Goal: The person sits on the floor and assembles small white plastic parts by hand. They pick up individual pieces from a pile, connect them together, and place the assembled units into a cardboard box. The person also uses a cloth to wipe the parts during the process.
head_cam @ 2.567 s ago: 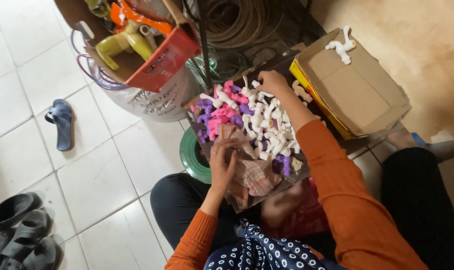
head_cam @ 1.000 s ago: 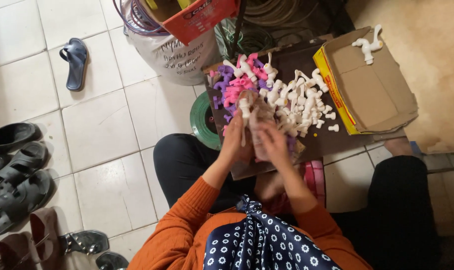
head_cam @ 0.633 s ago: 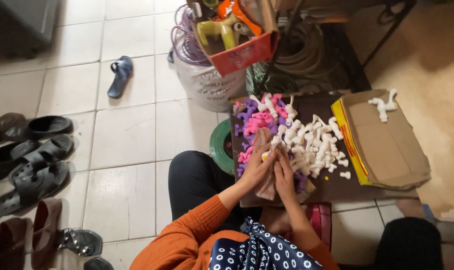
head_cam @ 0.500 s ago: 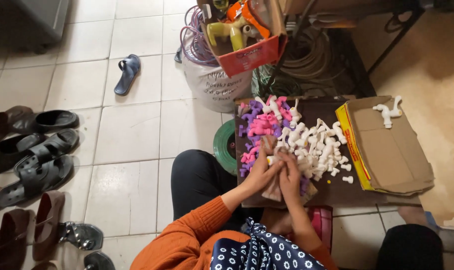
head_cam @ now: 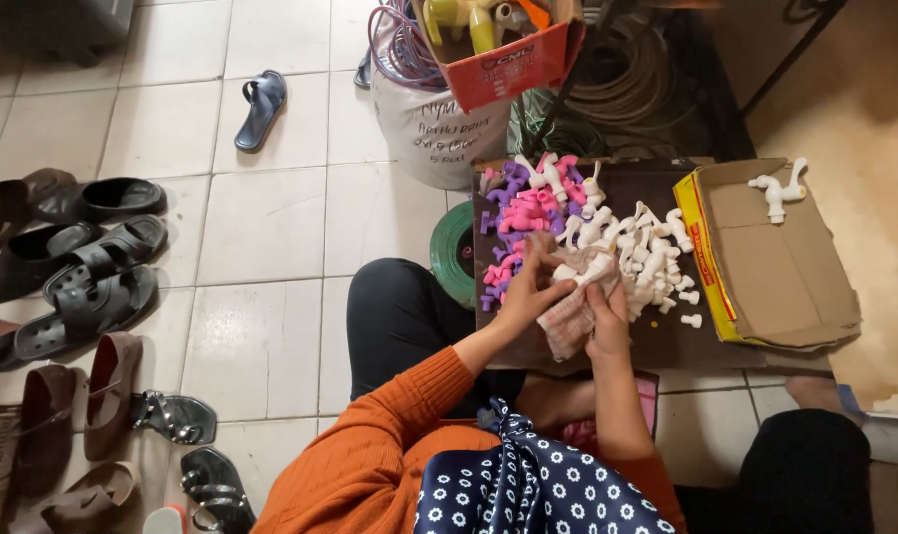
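Right now both hands meet over the dark board [head_cam: 666, 341]. The left hand [head_cam: 528, 297] and right hand [head_cam: 607, 316] are closed around a checked cloth [head_cam: 564, 321], with a white plastic tap [head_cam: 589, 269] poking up between them. More white taps [head_cam: 646, 242] lie just past the right hand, pink and purple taps [head_cam: 523, 213] past the left.

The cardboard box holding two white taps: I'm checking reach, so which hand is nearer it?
Right. The right hand is just left of the cardboard box, on the cloth; the left hand is farther left.
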